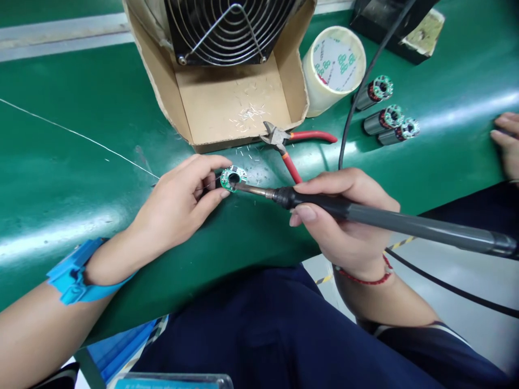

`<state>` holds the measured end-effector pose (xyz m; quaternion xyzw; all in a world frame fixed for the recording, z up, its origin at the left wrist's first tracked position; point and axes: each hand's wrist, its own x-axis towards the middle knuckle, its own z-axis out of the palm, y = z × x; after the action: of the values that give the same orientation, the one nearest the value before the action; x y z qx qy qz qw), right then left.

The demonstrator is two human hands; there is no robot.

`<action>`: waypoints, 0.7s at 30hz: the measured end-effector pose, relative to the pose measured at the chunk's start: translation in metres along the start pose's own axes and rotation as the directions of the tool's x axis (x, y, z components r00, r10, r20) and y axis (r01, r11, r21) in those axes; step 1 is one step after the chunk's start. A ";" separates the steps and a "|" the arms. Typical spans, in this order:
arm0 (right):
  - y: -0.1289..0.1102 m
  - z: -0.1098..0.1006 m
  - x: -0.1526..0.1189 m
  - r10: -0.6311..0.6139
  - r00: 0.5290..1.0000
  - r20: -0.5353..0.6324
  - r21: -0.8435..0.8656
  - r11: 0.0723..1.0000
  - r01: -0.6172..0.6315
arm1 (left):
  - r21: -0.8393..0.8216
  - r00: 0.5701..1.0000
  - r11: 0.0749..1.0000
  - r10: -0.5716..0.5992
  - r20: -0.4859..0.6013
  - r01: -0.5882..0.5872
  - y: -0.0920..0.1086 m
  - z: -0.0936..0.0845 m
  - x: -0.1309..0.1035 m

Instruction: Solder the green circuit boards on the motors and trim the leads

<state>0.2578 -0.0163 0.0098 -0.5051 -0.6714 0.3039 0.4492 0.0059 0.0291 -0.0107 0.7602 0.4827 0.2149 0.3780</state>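
Observation:
My left hand [182,197] pinches a small motor part whose ring-shaped green circuit board [240,174] faces up and to the right; my fingers hide most of its body. A thin solder wire [93,139] runs from the left edge to this hand. In my right hand [344,216] is a soldering iron [365,214], gripped like a pen. Its tip meets the lower edge of the board. Just above the iron, a pair of red-handled cutters [279,139] lies with its jaws apart.
Behind my hands stands a cardboard box [194,102] holding a fan [233,27] and wire clippings [248,112]. A tape roll [310,81] and several motors with green boards [383,121] stand to the right. The iron's black cable [357,97] crosses there. Another person's hand [508,141] rests at the right edge.

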 end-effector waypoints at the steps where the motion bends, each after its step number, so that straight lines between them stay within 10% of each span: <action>1: 0.000 0.000 0.000 0.006 1.000 0.000 -0.006 1.000 -0.006 | 0.002 1.000 1.000 -0.001 -0.001 0.001 0.000 0.000 0.000; 21: -0.002 -0.004 0.000 0.051 0.995 -0.084 0.003 0.999 -0.051 | 0.008 1.000 1.000 0.014 -0.001 -0.014 -0.001 -0.001 -0.001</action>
<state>0.2603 -0.0169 0.0134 -0.5342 -0.6387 0.2939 0.4693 0.0045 0.0291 -0.0111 0.7649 0.4783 0.2161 0.3734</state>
